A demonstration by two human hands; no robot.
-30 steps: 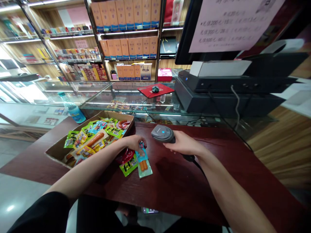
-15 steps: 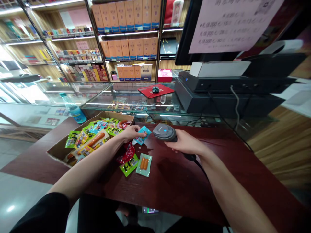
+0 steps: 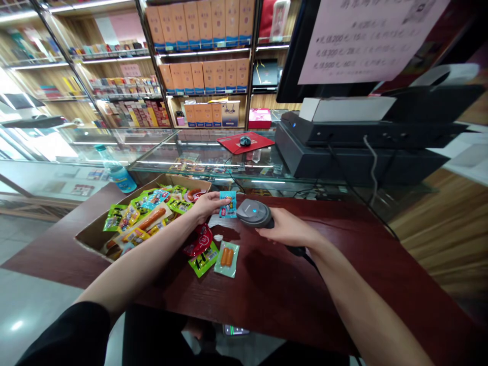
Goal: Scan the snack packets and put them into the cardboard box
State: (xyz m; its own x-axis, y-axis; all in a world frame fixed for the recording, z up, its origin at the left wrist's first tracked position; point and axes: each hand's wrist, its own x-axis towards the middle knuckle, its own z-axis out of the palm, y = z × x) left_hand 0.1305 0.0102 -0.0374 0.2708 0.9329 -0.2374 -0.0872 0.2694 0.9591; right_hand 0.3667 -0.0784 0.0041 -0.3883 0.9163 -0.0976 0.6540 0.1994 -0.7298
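Observation:
Between the thumb and fingers of my left hand [image 3: 209,207] is a small blue snack packet [image 3: 227,205], held up over the table. My right hand [image 3: 286,227] is wrapped round the handle of a grey barcode scanner [image 3: 253,212], whose head is close to the packet's right edge. Below them on the table lie a red packet [image 3: 200,241], a green packet [image 3: 204,260] and a clear packet of small sausages [image 3: 227,258]. To the left, an open cardboard box [image 3: 90,243] holds several colourful snack packets, partly hidden by my left forearm.
A blue-labelled bottle [image 3: 121,175] stands behind the box. Across the back runs a glass counter [image 3: 179,152] with a mouse [image 3: 245,141] on a red mat [image 3: 229,144]. A monitor [image 3: 292,71] and dark cash-register units [image 3: 343,157] are at right, with cables hanging down.
The blue packet has turned more upright and shifted slightly up in my left hand. The scanner has moved a little left and down, its head closer to the packet.

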